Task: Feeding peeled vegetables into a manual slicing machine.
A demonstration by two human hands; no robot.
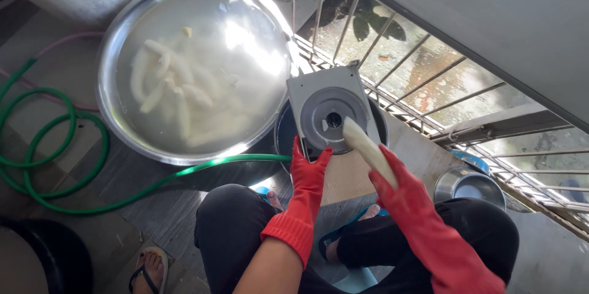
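Grey tiled floor, metal railing, coiled green hose, bright sunlight

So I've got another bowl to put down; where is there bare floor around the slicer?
Bare floor lies inside and beside the green hose loops, left of the big metal basin. Crowded elsewhere: the slicer, held by the left hand, sits against the railing; the right hand presses a peeled root there, the small steel bowl beside it.
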